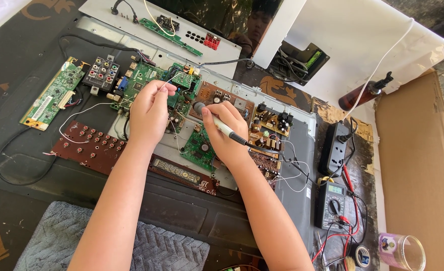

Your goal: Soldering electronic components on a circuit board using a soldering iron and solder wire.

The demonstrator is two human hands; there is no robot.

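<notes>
Soldering iron (221, 125) in right hand (225, 138); wire (174, 80) pinched left hand (150, 111)

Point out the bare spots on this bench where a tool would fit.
Bare dark surface lies between the long green board and the brown button board. The grey towel is bare too. Around both hands, left hand and right hand, circuit boards crowd together. Cables clutter the multimeter.

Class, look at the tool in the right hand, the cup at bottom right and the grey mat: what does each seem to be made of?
Tool in the right hand: probably plastic, with a pale barrel and a black ribbed grip.
Cup: clear, glossy plastic or glass; the surface beneath shows through it.
Mat: soft grey fabric, matte, with a woven, ridged texture.
</notes>
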